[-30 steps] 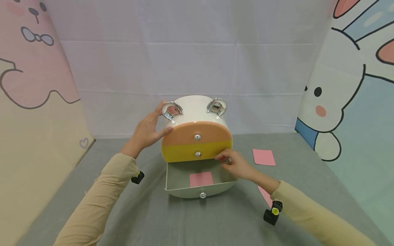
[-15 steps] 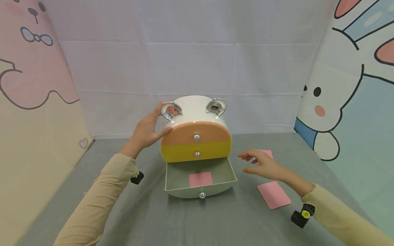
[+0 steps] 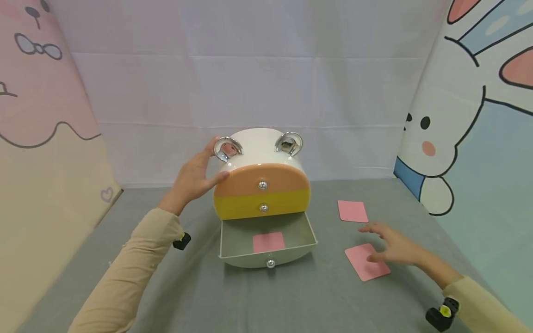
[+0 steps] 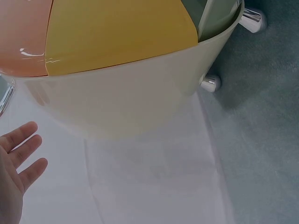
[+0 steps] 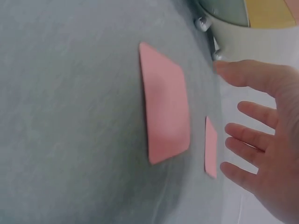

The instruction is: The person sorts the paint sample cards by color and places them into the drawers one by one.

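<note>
A small rounded white drawer cabinet [image 3: 258, 143] with chrome ears stands mid-table. Its orange drawer [image 3: 241, 179] and yellow drawer [image 3: 235, 208] are closed, while the green bottom drawer [image 3: 237, 233] is pulled out with a pink card [image 3: 268, 242] lying flat in it. At the cabinet's upper left side is my left hand [image 3: 193, 178], thumb at the orange edge, fingers extended behind the ear. My right hand [image 3: 397, 247] hovers over the near pink card [image 3: 361, 264], fingers spread and holding nothing. Farther back lies another pink card [image 3: 352, 211].
A grey cloth [image 3: 283, 300] covers the table. Behind it hangs a white sheet [image 3: 258, 83]. Printed panels flank both sides, one with a white rabbit [image 3: 441, 115]. Chrome feet [image 4: 211, 83] show under the cabinet.
My right hand has moved from the open drawer's right edge out to the right, over the near pink card, and its fingers have spread. The left hand keeps its place at the cabinet.
</note>
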The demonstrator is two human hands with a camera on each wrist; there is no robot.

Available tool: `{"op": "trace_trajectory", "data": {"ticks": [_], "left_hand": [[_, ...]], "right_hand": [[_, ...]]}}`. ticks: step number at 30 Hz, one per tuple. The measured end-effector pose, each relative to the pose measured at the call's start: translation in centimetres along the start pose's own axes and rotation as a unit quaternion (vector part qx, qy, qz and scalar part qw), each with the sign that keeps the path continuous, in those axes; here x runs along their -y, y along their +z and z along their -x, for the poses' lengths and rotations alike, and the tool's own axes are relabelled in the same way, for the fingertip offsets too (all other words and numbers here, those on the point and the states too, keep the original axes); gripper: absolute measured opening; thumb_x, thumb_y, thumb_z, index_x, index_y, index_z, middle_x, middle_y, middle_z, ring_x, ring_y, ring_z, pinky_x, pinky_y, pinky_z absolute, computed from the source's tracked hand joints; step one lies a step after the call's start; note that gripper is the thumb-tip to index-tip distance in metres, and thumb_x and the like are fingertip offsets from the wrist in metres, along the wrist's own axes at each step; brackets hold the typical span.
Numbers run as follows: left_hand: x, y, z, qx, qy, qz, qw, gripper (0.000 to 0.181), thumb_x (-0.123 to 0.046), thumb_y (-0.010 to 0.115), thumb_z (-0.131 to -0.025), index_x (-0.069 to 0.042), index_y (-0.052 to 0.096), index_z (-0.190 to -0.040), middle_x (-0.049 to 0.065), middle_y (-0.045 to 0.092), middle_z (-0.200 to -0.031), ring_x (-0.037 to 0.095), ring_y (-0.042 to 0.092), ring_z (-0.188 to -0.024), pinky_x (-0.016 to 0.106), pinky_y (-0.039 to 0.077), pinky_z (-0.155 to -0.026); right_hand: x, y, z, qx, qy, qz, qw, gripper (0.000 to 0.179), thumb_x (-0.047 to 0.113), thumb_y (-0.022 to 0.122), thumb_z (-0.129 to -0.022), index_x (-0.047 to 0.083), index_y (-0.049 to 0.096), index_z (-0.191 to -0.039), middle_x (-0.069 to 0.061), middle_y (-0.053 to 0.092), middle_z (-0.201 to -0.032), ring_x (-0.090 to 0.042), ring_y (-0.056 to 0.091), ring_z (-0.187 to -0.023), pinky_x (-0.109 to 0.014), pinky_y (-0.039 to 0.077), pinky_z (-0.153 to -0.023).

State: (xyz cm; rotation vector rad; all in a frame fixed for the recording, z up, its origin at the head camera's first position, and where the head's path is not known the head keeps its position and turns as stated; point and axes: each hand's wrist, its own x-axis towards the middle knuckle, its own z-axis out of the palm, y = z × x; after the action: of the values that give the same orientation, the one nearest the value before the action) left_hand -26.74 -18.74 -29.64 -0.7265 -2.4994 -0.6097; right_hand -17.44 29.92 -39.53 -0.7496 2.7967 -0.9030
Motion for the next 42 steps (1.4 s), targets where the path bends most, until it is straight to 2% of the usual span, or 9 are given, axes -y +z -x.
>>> {"op": "trace_trajectory", "data": {"ticks": [5,7,13,18,24,29,36,42], "left_hand": [[0.2,0.0,0.1,-0.004,0.001,0.004,1.0,0.085,-0.047,0.06,-0.082,-0.026,0.01,-0.147,0.016,0.05,-0.129,0.033,0.046,-0.118,0.052,0.038,-0.09],[0.2,0.0,0.1,-0.006,0.003,0.005,1.0,0.084,-0.048,0.059,-0.082,-0.026,0.01,-0.147,0.016,0.05,-0.13,0.033,0.046,-0.118,0.052,0.038,-0.091],[0.2,0.1,0.1,-0.008,0.01,0.004,0.9999,0.084,-0.049,0.059,-0.082,-0.024,0.011,-0.147,0.017,0.051,-0.128,0.033,0.046,-0.117,0.052,0.039,-0.09],[0.1,0.0,0.2,-0.005,0.011,0.006,0.9999,0.084,-0.05,0.059,-0.082,-0.024,0.011,-0.147,0.017,0.049,-0.13,0.033,0.045,-0.118,0.052,0.038,-0.091],[0.1,0.0,0.2,-0.006,0.012,0.009,0.9999,0.084,-0.051,0.058,-0.083,-0.024,0.01,-0.147,0.016,0.049,-0.13,0.034,0.045,-0.118,0.053,0.038,-0.09],[0.0,-0.1,0.3,-0.006,0.013,0.01,0.9998,0.084,-0.051,0.057,-0.083,-0.024,0.01,-0.147,0.016,0.05,-0.128,0.033,0.046,-0.117,0.053,0.039,-0.09],[0.1,-0.1,0.3,-0.003,0.008,0.007,0.9999,0.085,-0.049,0.059,-0.083,-0.024,0.01,-0.147,0.016,0.051,-0.128,0.033,0.047,-0.116,0.053,0.039,-0.089],[0.1,-0.1,0.3,-0.001,0.006,0.004,1.0,0.085,-0.049,0.059,-0.083,-0.024,0.01,-0.147,0.016,0.05,-0.129,0.033,0.047,-0.116,0.053,0.039,-0.09]], "right_hand": [[-1.6,0.1,0.7,0.039,0.033,-0.003,0.9987,0.07,0.021,0.08,-0.063,-0.002,0.05,-0.122,-0.017,0.049,-0.125,-0.04,0.041,-0.116,-0.059,0.035,-0.088],[-2.1,0.2,0.9,0.047,0.037,0.004,0.9982,0.072,0.022,0.081,-0.061,-0.001,0.051,-0.122,-0.015,0.05,-0.124,-0.039,0.042,-0.116,-0.056,0.037,-0.089],[-2.7,1.1,1.2,0.052,0.008,0.048,0.9975,0.07,0.026,0.082,-0.059,0.004,0.054,-0.118,-0.01,0.052,-0.12,-0.03,0.047,-0.108,-0.04,0.043,-0.085],[-2.7,1.5,1.1,0.052,-0.027,0.069,0.9959,0.066,0.021,0.081,-0.057,0.005,0.055,-0.116,-0.01,0.052,-0.117,-0.028,0.049,-0.102,-0.037,0.044,-0.079],[-2.1,1.3,0.9,0.058,-0.022,0.061,0.9962,0.062,0.015,0.078,-0.058,0.004,0.056,-0.115,-0.007,0.05,-0.112,-0.023,0.047,-0.097,-0.033,0.044,-0.076],[-2.1,1.0,0.6,0.049,-0.016,0.043,0.9977,0.047,0.009,0.076,-0.065,0.003,0.059,-0.108,-0.006,0.05,-0.106,-0.019,0.047,-0.091,-0.03,0.046,-0.071],[-2.6,0.7,0.3,0.009,-0.088,0.008,0.9961,0.029,-0.007,0.07,-0.069,-0.001,0.062,-0.096,-0.007,0.054,-0.093,-0.013,0.048,-0.078,-0.025,0.046,-0.058],[-2.9,0.2,-0.1,-0.024,-0.142,-0.014,0.9895,0.032,-0.023,0.055,-0.067,-0.002,0.063,-0.09,-0.007,0.058,-0.085,-0.011,0.051,-0.073,-0.025,0.045,-0.059]]}}
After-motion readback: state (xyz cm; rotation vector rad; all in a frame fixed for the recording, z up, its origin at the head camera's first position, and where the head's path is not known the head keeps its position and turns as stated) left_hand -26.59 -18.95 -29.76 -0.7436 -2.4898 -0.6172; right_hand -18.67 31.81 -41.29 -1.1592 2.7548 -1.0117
